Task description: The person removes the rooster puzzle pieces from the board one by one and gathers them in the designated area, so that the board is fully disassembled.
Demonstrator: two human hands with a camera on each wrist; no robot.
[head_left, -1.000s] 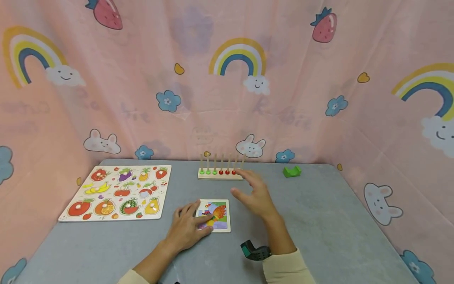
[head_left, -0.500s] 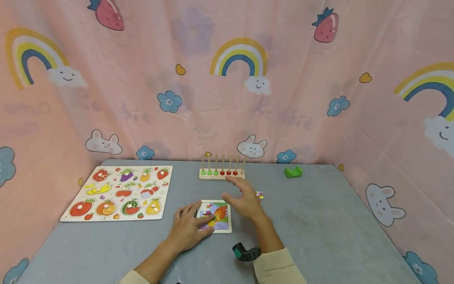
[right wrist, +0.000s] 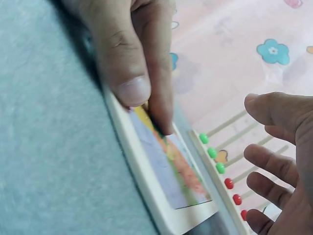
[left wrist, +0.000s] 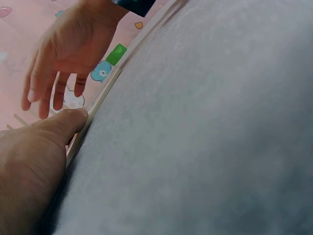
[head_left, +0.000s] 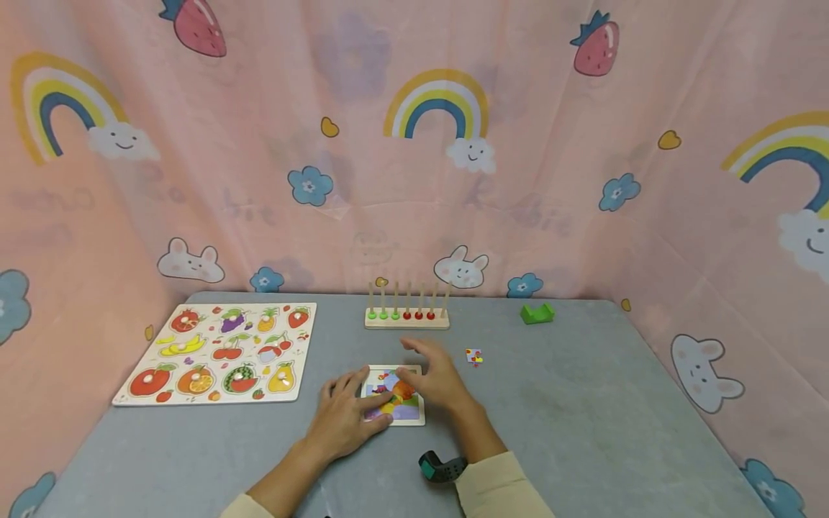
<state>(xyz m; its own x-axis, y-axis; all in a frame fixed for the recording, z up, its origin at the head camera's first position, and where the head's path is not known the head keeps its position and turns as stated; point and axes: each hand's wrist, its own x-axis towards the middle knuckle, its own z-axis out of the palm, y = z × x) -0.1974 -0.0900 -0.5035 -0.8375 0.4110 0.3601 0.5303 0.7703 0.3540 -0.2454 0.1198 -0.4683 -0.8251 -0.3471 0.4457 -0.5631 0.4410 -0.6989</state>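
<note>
A small square jigsaw puzzle [head_left: 409, 411] in a pale wooden frame lies in the middle of the table, with a colourful picture. My left hand [head_left: 342, 417] rests on its left side. The index finger lies straight across the picture, and the thumb touches the near edge; the right wrist view shows these two fingers on the puzzle [right wrist: 181, 166]. My right hand [head_left: 437, 381] is above the puzzle's right side, its fingers spread and nothing between them. Right of that hand, a loose puzzle piece [head_left: 475, 356] lies on the table.
A fruit knob puzzle board [head_left: 214, 354] lies at the left. At the back stands a wooden peg counting rack [head_left: 406, 321] with green and red beads. A green block [head_left: 537, 314] sits at the back right. The pink curtain [head_left: 401, 216] hangs behind and at both sides.
My right hand has moved left and nearer, from beside the counting rack to over the puzzle. The loose piece it covered is now in full view. My left hand has stayed in place.
</note>
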